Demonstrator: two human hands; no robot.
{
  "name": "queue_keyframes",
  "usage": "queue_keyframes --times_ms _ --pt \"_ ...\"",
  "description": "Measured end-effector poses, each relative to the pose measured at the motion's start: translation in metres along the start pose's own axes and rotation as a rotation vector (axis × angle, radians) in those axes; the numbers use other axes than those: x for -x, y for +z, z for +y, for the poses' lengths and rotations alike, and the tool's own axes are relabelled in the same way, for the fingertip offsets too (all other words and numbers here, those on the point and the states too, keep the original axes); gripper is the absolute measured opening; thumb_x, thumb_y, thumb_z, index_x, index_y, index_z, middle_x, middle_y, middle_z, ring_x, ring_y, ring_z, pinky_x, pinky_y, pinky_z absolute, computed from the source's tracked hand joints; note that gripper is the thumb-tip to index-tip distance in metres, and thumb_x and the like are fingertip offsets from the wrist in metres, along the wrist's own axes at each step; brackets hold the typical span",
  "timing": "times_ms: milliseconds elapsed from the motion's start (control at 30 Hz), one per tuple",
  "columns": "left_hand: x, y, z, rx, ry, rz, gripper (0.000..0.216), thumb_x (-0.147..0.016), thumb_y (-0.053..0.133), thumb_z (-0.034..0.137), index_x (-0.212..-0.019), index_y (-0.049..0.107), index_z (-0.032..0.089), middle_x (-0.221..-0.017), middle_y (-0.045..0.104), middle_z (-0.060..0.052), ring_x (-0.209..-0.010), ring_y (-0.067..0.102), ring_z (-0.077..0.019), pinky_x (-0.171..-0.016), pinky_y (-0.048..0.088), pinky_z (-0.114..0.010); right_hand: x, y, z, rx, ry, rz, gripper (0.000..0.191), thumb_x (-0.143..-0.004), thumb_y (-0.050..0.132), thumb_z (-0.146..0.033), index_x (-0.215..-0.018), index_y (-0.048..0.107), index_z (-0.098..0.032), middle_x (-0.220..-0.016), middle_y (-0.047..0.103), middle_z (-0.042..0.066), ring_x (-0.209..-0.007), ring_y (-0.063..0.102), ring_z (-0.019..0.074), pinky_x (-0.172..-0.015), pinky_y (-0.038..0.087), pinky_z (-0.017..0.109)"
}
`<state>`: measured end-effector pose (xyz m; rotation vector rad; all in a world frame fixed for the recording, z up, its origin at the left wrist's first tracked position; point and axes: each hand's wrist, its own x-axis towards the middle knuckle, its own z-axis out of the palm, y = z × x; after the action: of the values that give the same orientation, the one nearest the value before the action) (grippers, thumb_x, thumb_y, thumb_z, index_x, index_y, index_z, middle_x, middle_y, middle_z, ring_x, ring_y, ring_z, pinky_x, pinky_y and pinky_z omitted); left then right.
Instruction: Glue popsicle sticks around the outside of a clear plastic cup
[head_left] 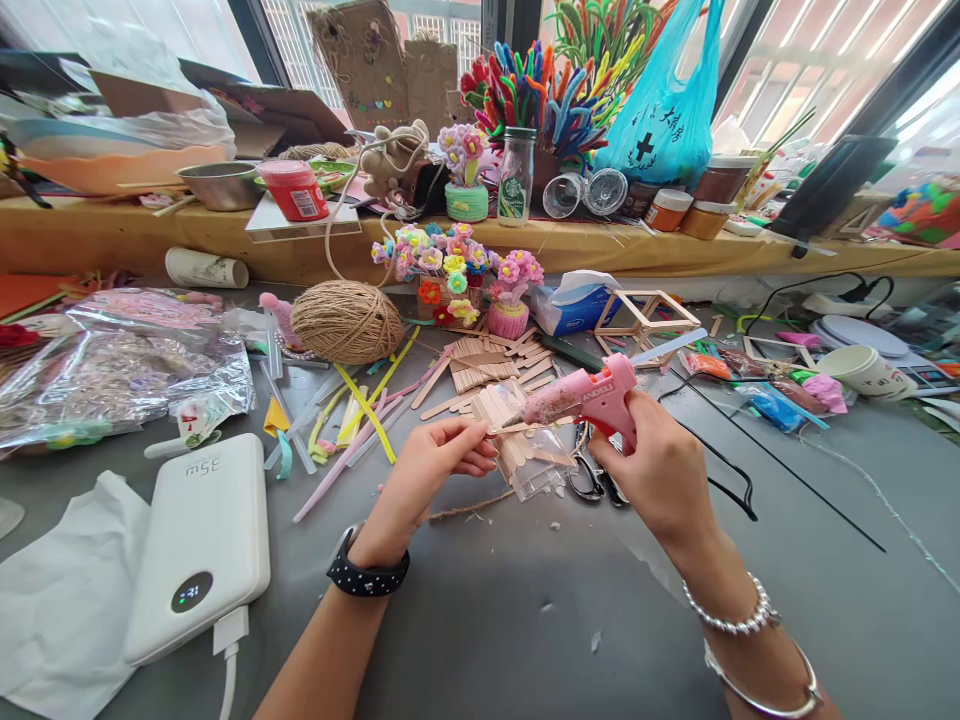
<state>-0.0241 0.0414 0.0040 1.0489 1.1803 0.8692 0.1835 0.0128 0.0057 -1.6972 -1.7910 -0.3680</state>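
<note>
In my right hand (656, 470) is a pink hot glue gun (581, 395), its nozzle angled down to the left, with a translucent glue stick (667, 347) poking out of its back. My left hand (442, 460) pinches the end of a thin wooden craft stick (536, 427), seen nearly edge-on just under the nozzle. Whether the nozzle touches the stick I cannot tell. Below and behind lie a clear plastic packet (544, 475) with craft sticks and a pair of black-handled scissors (589, 482), partly covered by my right hand.
Loose craft sticks (480, 368) spread behind my hands, near a twine ball (349, 322) and pipe-cleaner flowers (450, 265). A wooden stick frame (649, 318) stands back right. A white power bank (202, 545) with a cable lies left. A black cord (720, 480) crosses the right side.
</note>
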Motion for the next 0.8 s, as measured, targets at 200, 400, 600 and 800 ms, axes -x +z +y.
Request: queue_keyframes --times_ms 200,400,600,800 --pt "-0.0001 0.0002 0.0001 -0.001 -0.001 0.001 0.023 -0.067 0.066 0.036 -0.068 0.064 0.013 -0.064 0.066 -0.003 -0.055 0.061 -0.0116 -0.056 0.05 -0.022 -0.0002 0.0 0.0007 0.011 -0.002 -0.01 0.015 -0.069 0.049 -0.022 -0.082 0.051 -0.017 -0.062 0.052 0.0 -0.052 0.046 0.015 -0.048 0.035 0.025" --pt "-0.0005 -0.0009 -0.0005 0.028 -0.004 -0.014 0.023 -0.067 0.067 0.036 -0.068 0.064 0.014 -0.062 0.066 -0.001 -0.054 0.061 -0.0099 -0.056 0.05 -0.02 -0.0003 -0.0006 0.0015 0.022 -0.007 0.007 0.017 -0.068 0.049 -0.022 -0.084 0.052 -0.016 -0.062 0.052 0.0 -0.053 0.046 0.0149 -0.048 0.035 0.025" --pt "-0.0009 -0.0007 -0.0003 0.029 0.002 -0.003 0.024 -0.067 0.067 0.037 -0.068 0.064 0.013 -0.062 0.066 -0.002 -0.053 0.06 -0.01 -0.054 0.05 -0.02 0.0005 -0.0018 0.0028 0.038 -0.014 0.02 0.014 -0.07 0.048 -0.023 -0.082 0.052 -0.016 -0.061 0.051 0.0 -0.052 0.046 0.0149 -0.047 0.033 0.025" --pt "-0.0003 0.0001 0.0002 0.005 0.003 0.009 0.024 -0.067 0.066 0.037 -0.068 0.064 0.013 -0.063 0.066 -0.003 -0.054 0.061 -0.0114 -0.056 0.051 -0.022 -0.0012 -0.0045 0.0043 0.047 -0.016 0.022 0.014 -0.07 0.049 -0.023 -0.081 0.052 -0.016 -0.061 0.051 0.0 -0.051 0.045 0.0139 -0.046 0.032 0.024"
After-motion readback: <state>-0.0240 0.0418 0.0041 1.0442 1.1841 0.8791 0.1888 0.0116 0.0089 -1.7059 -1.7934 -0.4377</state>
